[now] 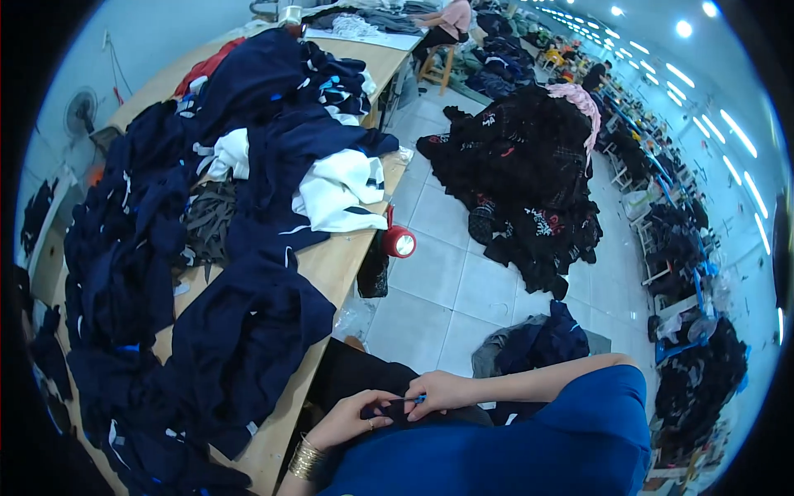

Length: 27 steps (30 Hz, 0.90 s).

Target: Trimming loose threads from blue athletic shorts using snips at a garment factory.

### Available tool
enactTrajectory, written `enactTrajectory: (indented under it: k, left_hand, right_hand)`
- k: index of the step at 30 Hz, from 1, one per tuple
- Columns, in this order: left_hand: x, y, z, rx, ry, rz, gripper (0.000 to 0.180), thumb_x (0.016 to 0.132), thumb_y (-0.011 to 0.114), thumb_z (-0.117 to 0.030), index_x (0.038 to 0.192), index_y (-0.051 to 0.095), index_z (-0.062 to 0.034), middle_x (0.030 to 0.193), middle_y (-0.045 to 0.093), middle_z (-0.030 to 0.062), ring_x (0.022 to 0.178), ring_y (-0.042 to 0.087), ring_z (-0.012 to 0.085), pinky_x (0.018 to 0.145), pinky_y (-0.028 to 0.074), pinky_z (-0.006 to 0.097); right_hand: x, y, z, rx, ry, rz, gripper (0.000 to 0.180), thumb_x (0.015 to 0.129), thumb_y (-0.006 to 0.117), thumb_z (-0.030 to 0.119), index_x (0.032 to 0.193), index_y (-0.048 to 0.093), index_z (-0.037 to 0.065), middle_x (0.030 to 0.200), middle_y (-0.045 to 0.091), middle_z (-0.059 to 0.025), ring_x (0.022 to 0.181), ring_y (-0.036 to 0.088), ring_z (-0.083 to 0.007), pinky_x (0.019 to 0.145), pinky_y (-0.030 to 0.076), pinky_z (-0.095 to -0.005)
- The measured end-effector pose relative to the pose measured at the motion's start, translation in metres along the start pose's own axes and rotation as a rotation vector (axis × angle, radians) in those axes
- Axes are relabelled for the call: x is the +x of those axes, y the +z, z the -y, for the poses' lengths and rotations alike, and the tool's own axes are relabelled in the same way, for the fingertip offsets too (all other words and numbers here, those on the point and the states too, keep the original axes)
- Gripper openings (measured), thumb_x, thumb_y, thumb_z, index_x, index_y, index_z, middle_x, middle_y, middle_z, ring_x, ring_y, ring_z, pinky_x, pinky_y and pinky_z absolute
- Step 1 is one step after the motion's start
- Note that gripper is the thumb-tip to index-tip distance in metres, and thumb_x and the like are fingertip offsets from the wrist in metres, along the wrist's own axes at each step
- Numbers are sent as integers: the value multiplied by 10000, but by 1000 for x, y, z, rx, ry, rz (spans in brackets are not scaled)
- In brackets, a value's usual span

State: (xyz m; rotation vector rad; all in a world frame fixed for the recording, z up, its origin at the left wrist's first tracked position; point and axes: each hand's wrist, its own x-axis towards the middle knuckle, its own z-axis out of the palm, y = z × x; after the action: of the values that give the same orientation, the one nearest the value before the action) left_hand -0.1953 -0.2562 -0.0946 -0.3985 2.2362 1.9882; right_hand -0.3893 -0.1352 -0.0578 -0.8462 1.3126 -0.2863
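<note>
In front of my body, my left hand [354,416], with gold bangles at the wrist, pinches a small piece of dark navy fabric [394,411]. Close against it, my right hand [440,392] closes round a small blue-handled tool [421,398]. A thin pale edge runs from this tool toward the fabric; its exact kind is too small to tell. Just left of my hands, a navy garment [244,339] lies crumpled at the edge of the wooden table [318,388].
More navy garments [136,223] and a white garment [341,192] are heaped on the table. A red round lamp [401,241] sits at its edge. Black garments [521,174] and a navy-and-grey pile [538,339] lie on the tiled floor. Another person [451,21] sits at the far end.
</note>
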Motion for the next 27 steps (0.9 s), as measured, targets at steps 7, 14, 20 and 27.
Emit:
enactTrajectory:
  k: [7,14,20,27]
  left_hand:
    - [0,4,-5,-57,121,41,345,806,679,-147,1138,614,-84,974,639,63,889,569,138,840,445,283]
    - [4,11,-4,-13,235,55,286,835,643,-251,1101,654,-144,1003,649,42,934,554,167,866,419,291]
    - [8,20,-29,158,380,49,270,829,647,-238,1083,662,-147,975,649,12,869,556,167,824,427,287]
    - [11,32,-36,-4,211,76,269,847,622,-242,1084,645,-118,925,658,66,833,604,200,761,468,301]
  right_hand:
    - [-24,0,20,-80,134,-15,174,774,687,173,816,638,12,627,626,-43,461,588,-88,394,427,-201]
    - [-29,-5,4,149,154,25,201,783,684,152,851,631,-29,712,667,-64,447,564,-66,364,401,-181]
    - [-31,-14,-11,416,308,29,218,800,643,108,962,617,-36,795,679,-145,410,487,-37,338,345,-174]
    - [-23,-12,-26,-80,128,-161,257,685,731,218,822,568,74,607,594,-58,484,548,-120,397,392,-261]
